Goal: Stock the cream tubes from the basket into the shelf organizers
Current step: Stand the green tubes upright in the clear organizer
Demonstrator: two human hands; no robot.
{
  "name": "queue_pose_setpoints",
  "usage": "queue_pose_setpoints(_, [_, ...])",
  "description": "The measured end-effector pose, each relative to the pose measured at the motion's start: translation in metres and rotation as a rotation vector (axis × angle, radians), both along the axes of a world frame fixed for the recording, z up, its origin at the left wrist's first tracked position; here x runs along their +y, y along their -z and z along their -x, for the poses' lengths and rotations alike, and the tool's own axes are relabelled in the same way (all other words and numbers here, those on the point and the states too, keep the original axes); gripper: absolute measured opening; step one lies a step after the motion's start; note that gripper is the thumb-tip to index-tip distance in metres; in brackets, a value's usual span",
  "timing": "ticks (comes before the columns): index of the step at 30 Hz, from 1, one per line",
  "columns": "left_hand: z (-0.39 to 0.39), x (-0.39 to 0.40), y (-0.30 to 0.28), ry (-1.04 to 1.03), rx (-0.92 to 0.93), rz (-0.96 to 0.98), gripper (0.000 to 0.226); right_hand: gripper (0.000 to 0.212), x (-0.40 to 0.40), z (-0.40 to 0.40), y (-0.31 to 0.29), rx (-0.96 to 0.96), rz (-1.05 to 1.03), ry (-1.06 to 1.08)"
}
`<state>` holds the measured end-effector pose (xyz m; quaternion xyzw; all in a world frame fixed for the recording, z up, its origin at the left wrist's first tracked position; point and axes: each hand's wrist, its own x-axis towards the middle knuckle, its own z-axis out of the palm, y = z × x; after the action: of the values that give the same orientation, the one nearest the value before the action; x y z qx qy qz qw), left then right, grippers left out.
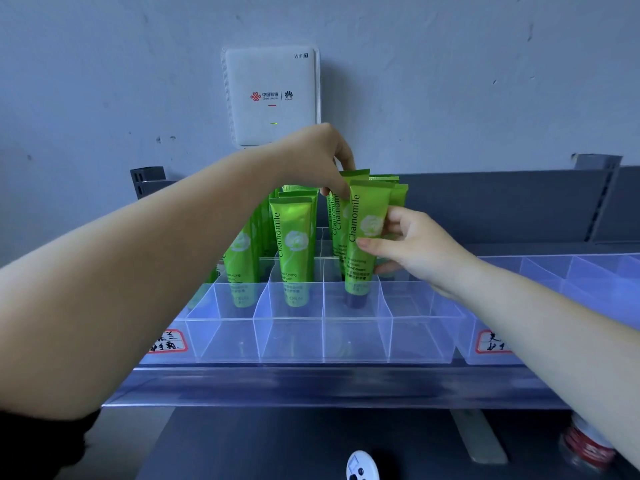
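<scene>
Standing green Chamomile cream tube (363, 237)

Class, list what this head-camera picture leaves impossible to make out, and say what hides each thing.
- Basket: outside the head view.
- Tubes behind the front tube: hidden by it and the left hand.
- Handwritten labels: blurred, partly covered by the forearms.
- Red-and-white object, bottom right: blurred, cut by the right arm.
</scene>
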<state>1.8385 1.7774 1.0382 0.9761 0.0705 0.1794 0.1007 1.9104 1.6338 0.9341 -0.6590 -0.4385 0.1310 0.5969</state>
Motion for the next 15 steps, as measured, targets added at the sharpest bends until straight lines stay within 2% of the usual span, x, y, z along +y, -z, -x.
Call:
queue_pose_setpoints(4, [-0.0021,0.0057,0.0013,0.000,0.055,-0.047,0.020,0.024,0.0022,0.0023,0.0000,-0.028,0.018,0.005])
queue_pose_setpoints(8, [-0.0026,0.0063,0.0042,-0.017,0.092,-0.087,0.038,0.023,0.0053,0.0032,-0.0011,-0.060,0.071,0.012])
queue_pose_setpoints(15, [-0.0031,0.0112,0.0085,-0.011,0.107,-0.130,0.039,0.017,0.0069,0.0031,-0.0021,-0.081,0.119,0.014])
